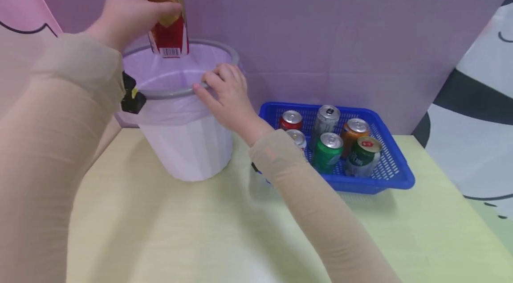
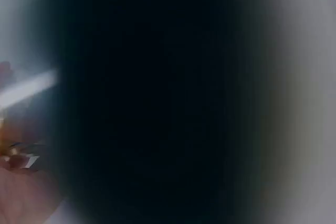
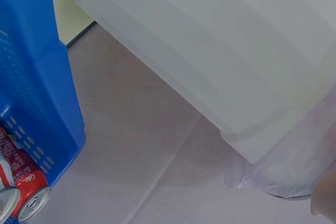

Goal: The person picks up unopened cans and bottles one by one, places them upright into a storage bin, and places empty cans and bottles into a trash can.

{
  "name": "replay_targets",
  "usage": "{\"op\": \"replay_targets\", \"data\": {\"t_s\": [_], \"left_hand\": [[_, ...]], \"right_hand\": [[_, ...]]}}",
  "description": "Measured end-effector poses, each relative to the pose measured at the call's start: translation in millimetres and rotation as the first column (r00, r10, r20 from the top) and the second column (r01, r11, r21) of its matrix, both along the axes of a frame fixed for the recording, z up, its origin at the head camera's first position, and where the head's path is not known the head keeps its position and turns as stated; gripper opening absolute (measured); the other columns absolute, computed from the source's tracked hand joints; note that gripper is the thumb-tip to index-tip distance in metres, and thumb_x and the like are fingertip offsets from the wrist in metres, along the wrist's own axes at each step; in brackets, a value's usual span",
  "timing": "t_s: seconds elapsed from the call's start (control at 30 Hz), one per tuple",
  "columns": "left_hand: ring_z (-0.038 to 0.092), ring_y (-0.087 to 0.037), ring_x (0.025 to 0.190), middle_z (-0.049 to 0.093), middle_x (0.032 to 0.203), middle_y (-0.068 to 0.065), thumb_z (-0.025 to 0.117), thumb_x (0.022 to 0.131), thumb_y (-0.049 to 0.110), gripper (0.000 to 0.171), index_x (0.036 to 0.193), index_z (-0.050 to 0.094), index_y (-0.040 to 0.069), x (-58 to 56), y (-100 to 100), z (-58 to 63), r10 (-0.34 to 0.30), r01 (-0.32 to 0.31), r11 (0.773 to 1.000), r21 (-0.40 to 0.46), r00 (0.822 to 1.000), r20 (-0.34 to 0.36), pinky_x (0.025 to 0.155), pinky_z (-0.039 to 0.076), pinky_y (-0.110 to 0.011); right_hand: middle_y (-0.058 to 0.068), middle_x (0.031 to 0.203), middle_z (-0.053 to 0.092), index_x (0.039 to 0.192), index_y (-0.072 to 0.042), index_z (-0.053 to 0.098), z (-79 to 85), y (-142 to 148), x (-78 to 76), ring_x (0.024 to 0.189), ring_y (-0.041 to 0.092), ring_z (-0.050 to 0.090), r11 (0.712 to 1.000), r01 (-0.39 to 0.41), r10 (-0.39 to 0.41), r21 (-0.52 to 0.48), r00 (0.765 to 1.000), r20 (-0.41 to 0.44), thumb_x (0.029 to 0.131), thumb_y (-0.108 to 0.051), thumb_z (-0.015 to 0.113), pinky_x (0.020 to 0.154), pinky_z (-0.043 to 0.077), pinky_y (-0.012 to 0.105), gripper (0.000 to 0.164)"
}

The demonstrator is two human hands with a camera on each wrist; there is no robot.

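My left hand [image 1: 132,11] grips a tall gold and red can [image 1: 170,35] with a barcode near its base. The can is upright, and its lower end overlaps the mouth of a white trash bin [image 1: 188,140] in the head view. A pale purple liner bag [image 1: 160,67] covers the bin's inside and folds over its grey rim. My right hand [image 1: 228,96] holds the near right part of that rim, its fingers bent over the edge. A dark blur hides most of the left wrist view; part of the left hand [image 2: 23,195] shows at its edge.
A blue plastic basket [image 1: 394,162] stands right of the bin, holding several drink cans, among them a green can [image 1: 327,153], an orange can [image 1: 352,133] and a red Coke can [image 3: 30,190]. A purple wall [image 1: 300,29] rises behind the pale wooden table [image 1: 180,229].
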State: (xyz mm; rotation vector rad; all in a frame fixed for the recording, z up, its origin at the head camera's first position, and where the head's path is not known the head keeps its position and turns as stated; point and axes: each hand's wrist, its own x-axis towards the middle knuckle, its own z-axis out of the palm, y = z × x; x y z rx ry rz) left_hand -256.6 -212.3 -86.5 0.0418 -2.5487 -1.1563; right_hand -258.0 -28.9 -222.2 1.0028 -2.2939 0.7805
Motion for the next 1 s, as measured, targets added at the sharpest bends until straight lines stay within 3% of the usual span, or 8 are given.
{"op": "replay_targets", "data": {"t_s": [0.13, 0.2, 0.5, 0.7, 0.77, 0.9, 0.93, 1.0], "left_hand": [[0.041, -0.031, 0.125, 0.035, 0.142, -0.017, 0.064, 0.086, 0.041, 0.084, 0.146, 0.016, 0.007, -8.9, -5.3, -13.3, -0.041, 0.065, 0.981, -0.185, 0.991, 0.131, 0.112, 0.036, -0.047], [0.044, -0.035, 0.120, 0.037, 0.138, -0.021, 0.064, 0.086, 0.041, 0.085, 0.144, 0.016, 0.001, -10.6, -8.7, -21.5, -0.085, 0.126, 0.966, -0.227, 0.980, 0.182, 0.108, 0.039, -0.052], [0.041, -0.040, 0.121, 0.038, 0.138, -0.024, 0.066, 0.086, 0.037, 0.085, 0.144, 0.017, -0.001, -12.0, -19.9, -54.8, -0.156, 0.245, 0.934, -0.262, 0.935, 0.319, 0.108, 0.034, -0.059], [0.045, -0.035, 0.112, 0.044, 0.131, -0.022, 0.069, 0.084, 0.034, 0.081, 0.141, 0.023, -0.001, -14.2, -20.3, -64.1, -0.212, 0.319, 0.902, -0.292, 0.915, 0.343, 0.104, 0.038, -0.051], [0.046, -0.033, 0.110, 0.046, 0.130, -0.021, 0.067, 0.085, 0.034, 0.077, 0.139, 0.027, -0.002, -14.9, -20.6, -65.6, -0.233, 0.367, 0.876, -0.312, 0.890, 0.393, 0.102, 0.038, -0.047], [0.044, -0.034, 0.113, 0.044, 0.132, -0.025, 0.060, 0.089, 0.033, 0.068, 0.136, 0.030, -0.006, -14.6, -22.7, -67.4, -0.240, 0.476, 0.799, -0.366, 0.812, 0.533, 0.103, 0.035, -0.049], [0.040, -0.035, 0.117, 0.040, 0.136, -0.026, 0.058, 0.090, 0.031, 0.068, 0.137, 0.027, -0.007, -14.2, -23.2, -67.4, -0.241, 0.499, 0.788, -0.361, 0.789, 0.565, 0.106, 0.032, -0.051], [0.037, -0.037, 0.119, 0.036, 0.138, -0.027, 0.056, 0.090, 0.028, 0.067, 0.138, 0.025, -0.008, -13.2, -23.8, -67.5, -0.243, 0.526, 0.769, -0.362, 0.766, 0.596, 0.107, 0.030, -0.053]], "right_hand": [[0.004, 0.106, 0.050, 0.101, -0.013, 0.062, 0.5, -1.2, 0.9, 0.118, 0.021, 0.038, 1.000, 0.002, -0.002, 0.014, 1.000, 0.012, 0.097, -0.033, 0.050, 0.107, 0.028, 0.038, 0.023], [0.004, 0.106, 0.049, 0.102, -0.014, 0.062, 0.8, -1.7, 1.2, 0.118, 0.021, 0.038, 1.000, -0.001, 0.000, 0.021, 1.000, 0.021, 0.097, -0.033, 0.050, 0.107, 0.028, 0.038, 0.023], [0.004, 0.107, 0.048, 0.102, -0.014, 0.060, 1.4, -0.6, 2.4, 0.120, 0.021, 0.036, 0.999, -0.007, 0.005, 0.037, 0.999, 0.037, 0.098, -0.034, 0.048, 0.109, 0.025, 0.039, 0.024], [0.004, 0.106, 0.048, 0.101, -0.013, 0.060, 0.9, 0.6, 1.8, 0.119, 0.022, 0.037, 1.000, -0.003, 0.003, 0.016, 1.000, 0.003, 0.098, -0.032, 0.050, 0.108, 0.027, 0.039, 0.022], [0.004, 0.105, 0.047, 0.101, -0.013, 0.060, 0.9, 0.7, 1.6, 0.118, 0.022, 0.037, 1.000, -0.002, 0.002, 0.007, 1.000, -0.006, 0.097, -0.031, 0.050, 0.107, 0.027, 0.039, 0.021], [0.005, 0.104, 0.048, 0.099, -0.013, 0.060, 0.1, -0.5, 1.5, 0.115, 0.023, 0.039, 1.000, -0.001, 0.001, -0.003, 1.000, -0.031, 0.096, -0.031, 0.052, 0.104, 0.030, 0.038, 0.021], [0.005, 0.104, 0.048, 0.099, -0.012, 0.060, -0.3, -1.0, 1.5, 0.115, 0.023, 0.039, 1.000, 0.000, 0.000, -0.004, 0.999, -0.037, 0.096, -0.032, 0.052, 0.104, 0.030, 0.038, 0.021], [0.005, 0.103, 0.048, 0.099, -0.012, 0.060, -1.0, -1.5, 1.7, 0.114, 0.023, 0.040, 1.000, -0.001, 0.001, -0.005, 0.999, -0.046, 0.096, -0.032, 0.053, 0.103, 0.031, 0.039, 0.021]]}}
